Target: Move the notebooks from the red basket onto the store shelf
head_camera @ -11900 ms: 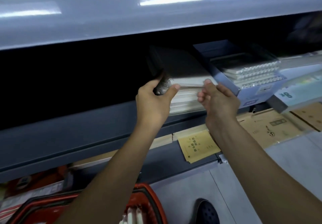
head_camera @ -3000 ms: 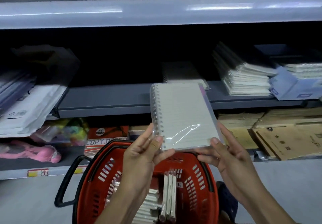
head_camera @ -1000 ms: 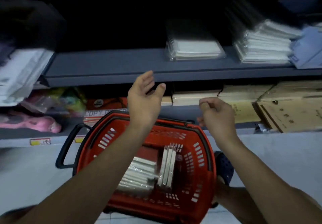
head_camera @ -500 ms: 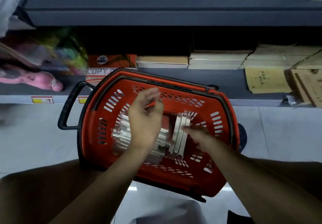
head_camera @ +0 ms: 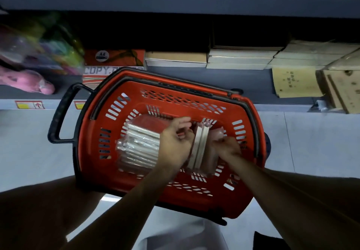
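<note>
Plastic-wrapped white notebooks (head_camera: 199, 146) upright in red basket (head_camera: 251, 197); left hand (head_camera: 176, 142), right hand (head_camera: 228, 148) flank them, fingers' grip unclear.

Dim aisle — pale tiled floor (head_camera: 311, 142), grey low shelving (head_camera: 253, 86).

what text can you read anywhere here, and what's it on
"COPY": front of the paper ream on the low shelf; the rest of the word is blurred.
"A4": round badge on the red pack above it.
Brown envelopes: printed characters, too small to read.
Shelf-edge tags: an arrow shows, no legible words.
</note>
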Tool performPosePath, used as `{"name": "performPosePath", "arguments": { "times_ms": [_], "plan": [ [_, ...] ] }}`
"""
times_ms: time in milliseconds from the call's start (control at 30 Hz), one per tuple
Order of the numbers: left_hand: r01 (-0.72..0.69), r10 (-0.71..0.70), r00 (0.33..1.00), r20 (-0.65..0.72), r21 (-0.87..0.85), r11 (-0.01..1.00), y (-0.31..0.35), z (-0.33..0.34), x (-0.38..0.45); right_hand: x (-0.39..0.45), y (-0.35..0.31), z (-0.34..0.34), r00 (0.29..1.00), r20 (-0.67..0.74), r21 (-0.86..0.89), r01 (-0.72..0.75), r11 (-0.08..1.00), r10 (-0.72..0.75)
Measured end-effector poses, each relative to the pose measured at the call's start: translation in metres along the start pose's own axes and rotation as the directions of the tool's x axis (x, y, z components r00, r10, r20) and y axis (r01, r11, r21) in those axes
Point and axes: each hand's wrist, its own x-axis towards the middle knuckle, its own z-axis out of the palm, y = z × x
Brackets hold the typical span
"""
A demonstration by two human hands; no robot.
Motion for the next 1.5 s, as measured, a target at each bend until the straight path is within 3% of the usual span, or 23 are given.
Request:
{"name": "performPosePath", "arguments": {
  "times_ms": [133,267,500,633,733,833,900,967,1100,1300,1400,1500],
  "plan": [
    [0.061,-0.062,0.997,0.035,0.020,0.998,-0.012,0.012,-0.012,-0.013,-0.012,0.000,0.988,-0.152,-0.200,-0.040,0.979,0.010],
    [0.077,-0.077,0.997,-0.002,0.074,0.994,-0.018,0.013,-0.013,-0.034,-0.028,-0.007,0.981,-0.171,-0.090,0.078,0.993,-0.093],
    [0.217,-0.215,0.976,-0.030,0.123,0.968,0.008,0.002,-0.031,-0.108,-0.058,-0.082,0.959,-0.201,0.096,0.224,0.970,-0.202],
    [0.323,-0.326,0.945,-0.023,-0.093,0.942,0.026,-0.001,-0.053,-0.154,-0.058,-0.120,0.956,-0.158,0.402,0.291,0.868,-0.247],
    [0.323,-0.355,0.933,-0.050,-0.316,0.892,0.049,-0.004,-0.070,-0.188,-0.048,-0.145,0.962,-0.054,0.601,0.245,0.761,-0.267],
    [0.328,-0.362,0.930,0.063,-0.588,0.739,0.080,-0.014,-0.086,-0.215,-0.034,-0.155,0.939,0.005,0.746,0.225,0.627,-0.343],
    [0.361,-0.282,0.931,0.231,-0.683,0.634,0.106,-0.021,-0.100,-0.229,-0.028,-0.159,0.907,0.029,0.840,0.206,0.502,-0.421],
    [0.362,-0.123,0.924,0.363,-0.720,0.592,0.134,-0.030,-0.115,-0.243,-0.027,-0.162,0.851,0.038,0.907,0.191,0.376,-0.523],
    [0.268,0.167,0.876,0.452,-0.746,0.610,0.177,-0.050,-0.145,-0.266,-0.023,-0.167,0.734,0.068,0.945,0.170,0.280,-0.676],
    [0.104,0.261,0.899,0.352,-0.750,0.653,0.205,-0.080,-0.163,-0.289,-0.017,-0.196,0.705,0.056,0.871,0.311,0.380,-0.707],
    [0.046,0.232,0.938,0.258,-0.755,0.654,0.211,-0.084,-0.162,-0.290,-0.018,-0.200,0.695,-0.037,0.821,0.431,0.374,-0.718],
    [0.020,0.214,0.954,0.210,-0.757,0.654,0.214,-0.085,-0.161,-0.289,-0.019,-0.199,0.696,-0.070,0.822,0.446,0.354,-0.715]
  ]
}}
